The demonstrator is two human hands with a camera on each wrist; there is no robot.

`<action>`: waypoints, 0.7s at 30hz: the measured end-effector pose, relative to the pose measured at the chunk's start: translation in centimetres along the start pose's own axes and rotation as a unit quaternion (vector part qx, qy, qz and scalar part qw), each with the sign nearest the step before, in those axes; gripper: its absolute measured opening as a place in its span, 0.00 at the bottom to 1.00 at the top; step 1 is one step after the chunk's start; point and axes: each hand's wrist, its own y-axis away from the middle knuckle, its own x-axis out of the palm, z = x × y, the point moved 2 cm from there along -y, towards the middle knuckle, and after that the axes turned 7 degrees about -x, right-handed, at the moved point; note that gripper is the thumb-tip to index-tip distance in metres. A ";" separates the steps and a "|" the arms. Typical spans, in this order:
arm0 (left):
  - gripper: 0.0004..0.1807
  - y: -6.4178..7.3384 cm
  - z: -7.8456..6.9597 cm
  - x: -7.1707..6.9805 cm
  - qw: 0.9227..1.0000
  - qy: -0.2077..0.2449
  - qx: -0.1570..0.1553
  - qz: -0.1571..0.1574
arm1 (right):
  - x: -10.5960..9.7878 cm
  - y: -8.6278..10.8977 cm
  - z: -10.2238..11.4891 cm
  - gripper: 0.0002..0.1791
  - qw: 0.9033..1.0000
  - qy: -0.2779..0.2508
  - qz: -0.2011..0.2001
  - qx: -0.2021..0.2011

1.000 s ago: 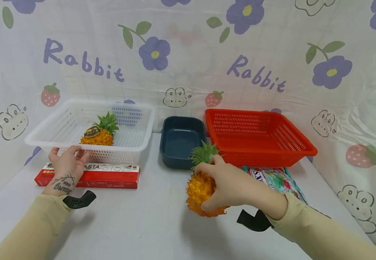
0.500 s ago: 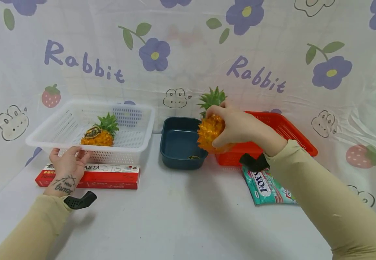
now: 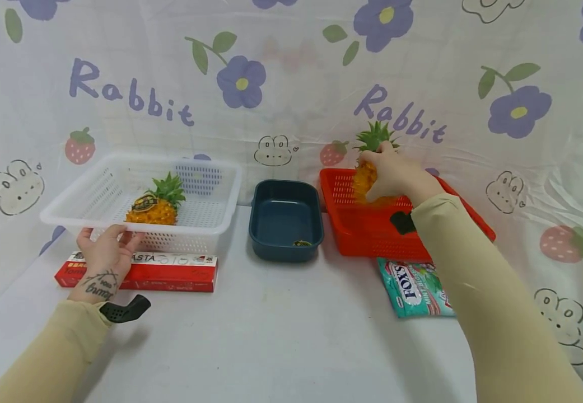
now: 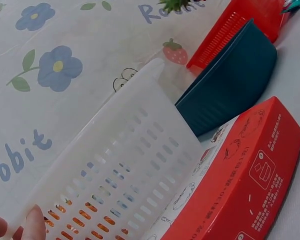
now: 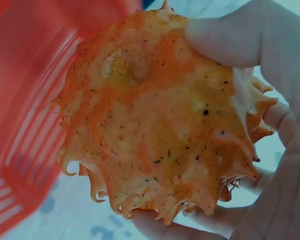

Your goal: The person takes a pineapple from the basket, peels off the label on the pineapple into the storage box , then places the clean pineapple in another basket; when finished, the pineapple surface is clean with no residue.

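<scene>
My right hand (image 3: pixel 397 173) grips an orange pineapple (image 3: pixel 364 182) with a green leafy crown, holding it upright over the red basket (image 3: pixel 367 246). The right wrist view shows the spiky underside of this pineapple (image 5: pixel 155 115), with thumb and fingers around its sides. At the left, my left hand (image 3: pixel 105 260) holds the near rim of the white basket (image 3: pixel 205 229); its thumb and fingertips pinch that rim in the left wrist view. Inside the white basket lies a second pineapple (image 3: pixel 152 214) bearing a black and gold label.
A dark blue tub (image 3: pixel 286 254) stands between the baskets, with a small dark and gold scrap (image 3: pixel 302 243) in it. Before the white basket lies a red pasta box (image 3: pixel 170 277). A green Fox's candy bag (image 3: pixel 414 288) lies before the red basket, partly behind my right sleeve.
My right hand has lifted the pineapple from above the table's middle, past the blue tub, to over the red basket. The scrap in the tub has come into sight. My left hand stays put.
</scene>
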 end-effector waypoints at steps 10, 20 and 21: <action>0.44 -0.1 0.2 0.0 1.000 -0.001 0.001 -0.001 | 3.0 -2.2 -2.5 0.41 0.997 -0.055 0.047 0.021; 0.44 -0.2 0.0 0.0 1.000 0.000 0.003 0.008 | 4.8 -3.1 -2.9 0.42 0.991 -0.099 0.087 0.023; 0.44 -0.2 0.0 0.0 1.000 0.002 0.001 0.011 | 4.9 -3.1 -2.9 0.41 0.991 -0.100 0.089 0.022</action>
